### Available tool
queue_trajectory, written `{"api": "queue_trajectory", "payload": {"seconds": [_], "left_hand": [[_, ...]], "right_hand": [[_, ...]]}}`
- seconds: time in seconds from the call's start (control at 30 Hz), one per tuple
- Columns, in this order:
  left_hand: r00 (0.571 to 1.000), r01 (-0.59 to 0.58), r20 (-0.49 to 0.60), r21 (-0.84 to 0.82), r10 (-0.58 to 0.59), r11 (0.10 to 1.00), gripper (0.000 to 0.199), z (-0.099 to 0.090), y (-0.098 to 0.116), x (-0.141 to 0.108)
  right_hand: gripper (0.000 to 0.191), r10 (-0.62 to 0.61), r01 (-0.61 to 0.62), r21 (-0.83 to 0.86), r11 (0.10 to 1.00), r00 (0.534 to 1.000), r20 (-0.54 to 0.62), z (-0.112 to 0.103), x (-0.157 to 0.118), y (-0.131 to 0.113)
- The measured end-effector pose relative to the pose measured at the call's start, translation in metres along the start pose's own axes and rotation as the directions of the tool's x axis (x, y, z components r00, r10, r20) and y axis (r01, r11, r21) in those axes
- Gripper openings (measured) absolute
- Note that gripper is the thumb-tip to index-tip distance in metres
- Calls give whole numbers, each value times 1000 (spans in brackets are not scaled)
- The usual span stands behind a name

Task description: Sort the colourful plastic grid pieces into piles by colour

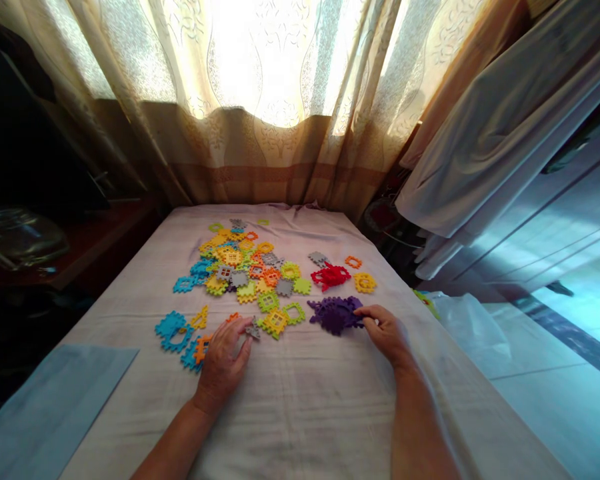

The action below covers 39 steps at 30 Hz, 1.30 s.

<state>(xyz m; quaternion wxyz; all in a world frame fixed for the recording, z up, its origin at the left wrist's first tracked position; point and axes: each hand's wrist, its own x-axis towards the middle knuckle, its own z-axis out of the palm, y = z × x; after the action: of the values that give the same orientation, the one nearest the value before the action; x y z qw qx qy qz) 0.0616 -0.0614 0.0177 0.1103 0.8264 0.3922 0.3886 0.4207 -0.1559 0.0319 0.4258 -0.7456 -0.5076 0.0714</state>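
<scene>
My left hand [224, 360] has its thumb and fingertips closed on a small grey piece [253, 328], just left of a yellow window piece [275, 321]. Blue pieces [173, 331] and an orange piece [203, 348] lie beside that hand on its left. At the right, my right hand [384, 331] pinches the right edge of a purple pile [336, 315] of notched pieces. Behind the purple pile lie red pieces [331, 275], with a yellow piece [365, 283] to their right. A mixed heap of coloured pieces [239, 279] spreads across the middle.
The pieces lie on a cloth-covered table [300, 413]. A light blue sheet [55, 407] covers its left front corner. Curtains [260, 153] hang behind. Clear plastic [473, 327] is beyond the right edge, and a dark shelf [70, 247] stands at the left.
</scene>
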Motion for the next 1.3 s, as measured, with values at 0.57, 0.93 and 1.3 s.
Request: {"api": "queue_trajectory", "payload": {"seconds": [0.57, 0.93, 1.3], "left_hand": [[978, -9, 201, 318, -58, 948, 46, 9, -20, 50], [871, 62, 370, 573, -325, 817, 55, -1, -55, 103], [867, 192, 164, 760, -470, 620, 47, -60, -73, 62]], "right_hand": [[34, -110, 97, -107, 990, 987, -121, 19, -2, 8], [28, -229, 180, -163, 970, 901, -369, 17, -5, -5], [22, -411, 367, -187, 911, 827, -383, 30, -9, -44]]}}
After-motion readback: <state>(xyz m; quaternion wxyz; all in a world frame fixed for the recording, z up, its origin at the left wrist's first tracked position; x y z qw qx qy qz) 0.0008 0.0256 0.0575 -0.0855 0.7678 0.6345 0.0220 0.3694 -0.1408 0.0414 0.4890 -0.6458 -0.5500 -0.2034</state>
